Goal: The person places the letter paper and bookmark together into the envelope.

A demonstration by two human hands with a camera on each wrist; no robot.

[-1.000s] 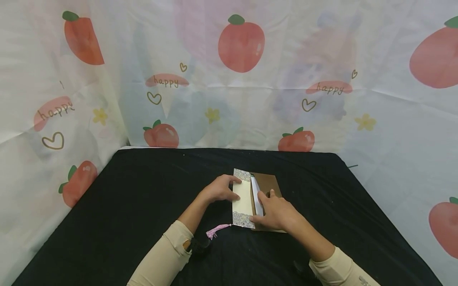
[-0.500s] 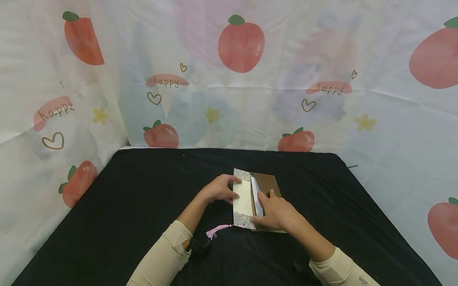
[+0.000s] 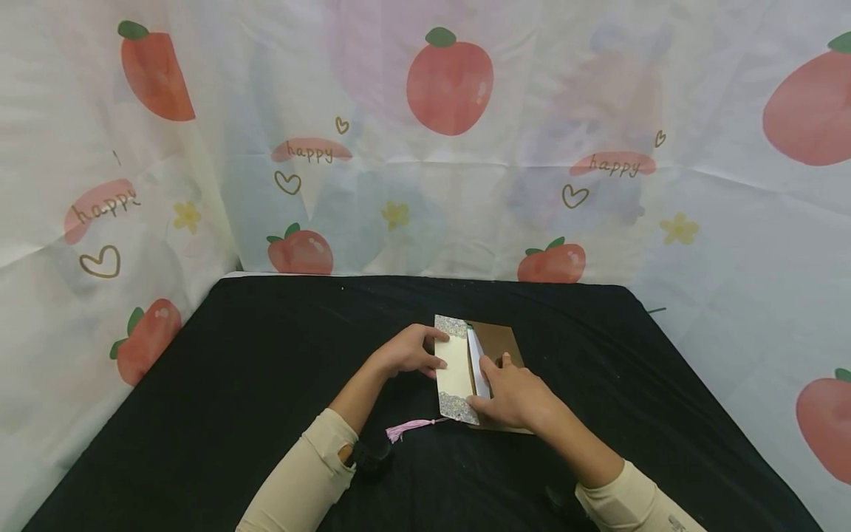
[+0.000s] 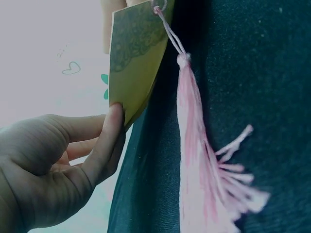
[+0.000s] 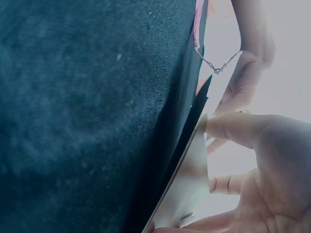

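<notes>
In the head view my left hand [image 3: 410, 352] pinches the left edge of a cream bookmark [image 3: 455, 369] with silver lace-patterned ends. A pink tassel [image 4: 189, 126] hangs from its lower end. Under and beside the bookmark lies a brown-covered notebook [image 3: 499, 341], a white page [image 3: 476, 358] lifted at a slant. My right hand [image 3: 521, 394] holds the notebook from the right; its thumb is at the bookmark's lower right corner, its forefinger by the white page. Close up, the left fingertips [image 4: 114, 112] grip the bookmark's edge. How far the bookmark reaches between the pages is hidden.
A black cloth [image 3: 319, 318] covers the table. Behind and at the sides hangs a pale curtain [image 3: 465, 199] with fruit prints. A dark strap [image 3: 372, 456] circles the left wrist.
The bookmark has shifted slightly to the right, mostly at its lower end, and its tassel has moved with it. The right thumb has moved a little; otherwise both hands stay nearly still.
</notes>
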